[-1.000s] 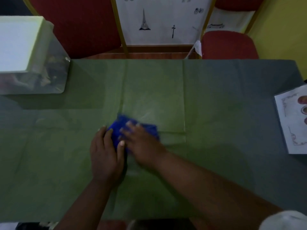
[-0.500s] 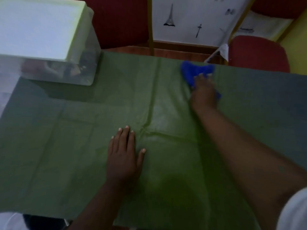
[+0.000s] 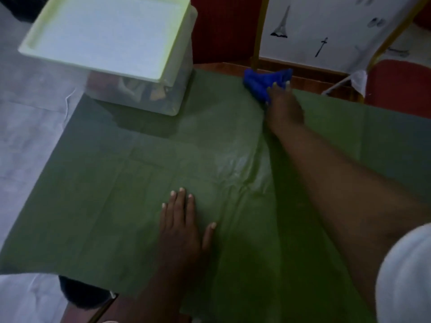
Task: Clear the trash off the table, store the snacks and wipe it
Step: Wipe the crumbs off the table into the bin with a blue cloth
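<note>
Presently, a blue cloth (image 3: 258, 82) is being pressed onto the far edge of the table (image 3: 116, 194) by the right hand (image 3: 283, 108). Its fingers are lying stretched over the cloth, not curled round it, and part of the cloth is bunching past the table's edge. The left hand (image 3: 180, 231) is being rested palm down on the green cover near the front edge, well apart from the cloth, with fingers straight and released, thumb spread, and nothing being held. A pale sheen is showing on the cover between the two hands. A clear box (image 3: 144, 99) under a pale lid (image 3: 105, 33) is standing on the far left corner; its contents are being blurred beyond naming. A red chair (image 3: 396, 87) is standing past the far edge, to the right of the cloth. A white sleeve (image 3: 405, 276) is showing at the lower right.
</note>
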